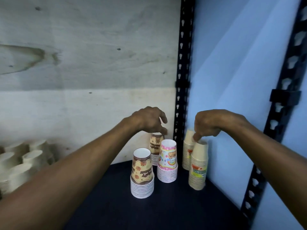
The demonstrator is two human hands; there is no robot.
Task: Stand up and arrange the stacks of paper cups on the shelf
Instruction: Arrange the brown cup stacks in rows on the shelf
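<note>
Hands [150, 120] [210, 124] atop 2 upright cup stacks [198, 166]

Open shelf [166, 209] front; cup stacks [167, 161] rear.

The left hand [149, 121] covers the top of the rear brown stack [155, 146], so contact there can't be judged. The right hand [214, 123] hides the top of the back cream stack [187, 150]. Pale cups [21, 161] at far left are blurred and cut by the edge. Print on the pink stack [167, 161] is too small to read.
</note>
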